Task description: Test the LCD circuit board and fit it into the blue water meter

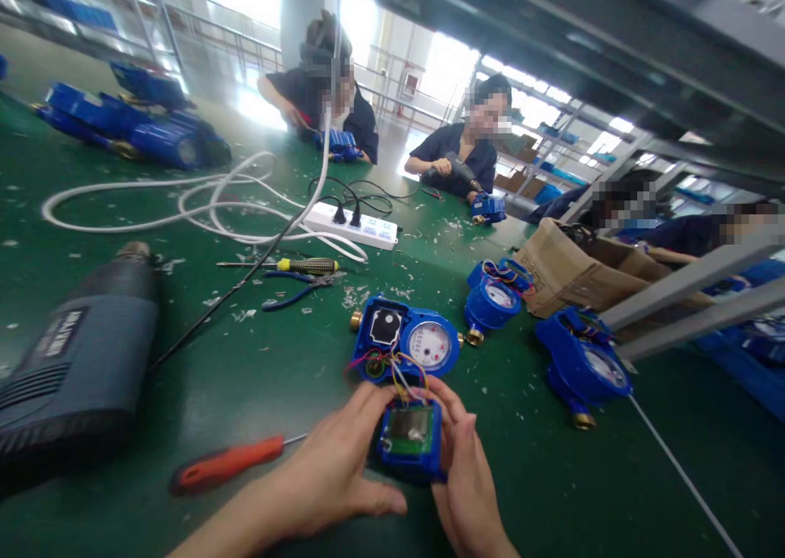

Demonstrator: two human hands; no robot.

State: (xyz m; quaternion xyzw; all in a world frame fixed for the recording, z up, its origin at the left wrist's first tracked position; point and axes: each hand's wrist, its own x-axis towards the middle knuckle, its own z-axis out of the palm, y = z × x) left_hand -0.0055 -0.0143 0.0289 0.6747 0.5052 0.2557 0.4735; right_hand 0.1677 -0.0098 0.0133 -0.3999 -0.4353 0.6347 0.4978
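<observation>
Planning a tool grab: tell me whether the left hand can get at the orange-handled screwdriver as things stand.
Probably yes, once freed. The orange-handled screwdriver lies on the green table beside the left hand, nothing between; but that hand and the right hand grip the blue module.

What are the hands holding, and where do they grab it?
A small blue electronics box, wired to the water meter. The left hand grips its left side, the right hand its right side.
</observation>
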